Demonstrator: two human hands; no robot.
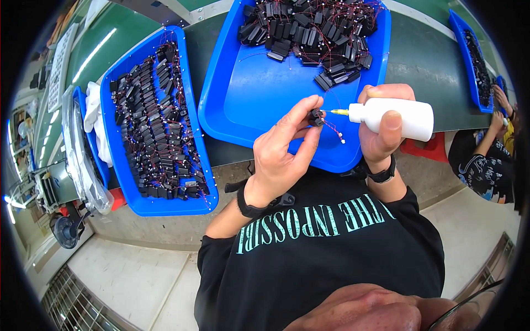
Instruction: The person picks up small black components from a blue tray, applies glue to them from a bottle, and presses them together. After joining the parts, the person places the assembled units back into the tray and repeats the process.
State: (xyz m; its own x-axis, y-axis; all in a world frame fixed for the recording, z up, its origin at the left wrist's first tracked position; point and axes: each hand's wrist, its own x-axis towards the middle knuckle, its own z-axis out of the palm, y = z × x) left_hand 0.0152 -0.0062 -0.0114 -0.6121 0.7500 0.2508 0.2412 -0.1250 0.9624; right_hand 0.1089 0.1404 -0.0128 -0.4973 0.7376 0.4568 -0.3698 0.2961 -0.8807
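Observation:
My left hand (284,144) pinches a small black part (316,117) between thumb and fingers. Thin red wires run from it down to a white connector (342,138). Wrapped in my right hand (381,132) is a white squeeze bottle (406,117), tipped sideways. Its yellow-based needle tip (339,112) points left at the black part, very close to it; whether they touch I cannot tell. Both hands are over the near edge of a large blue tray (237,105), whose far end holds a heap of similar black wired parts (309,33).
To the left, another blue tray (207,190) holds rows of black wired parts (152,127). Clear plastic bags (88,160) lie beyond it. A narrow blue tray (469,60) with parts stands at the far right, near a co-worker's arm (488,135). A small fan (66,230) is at lower left.

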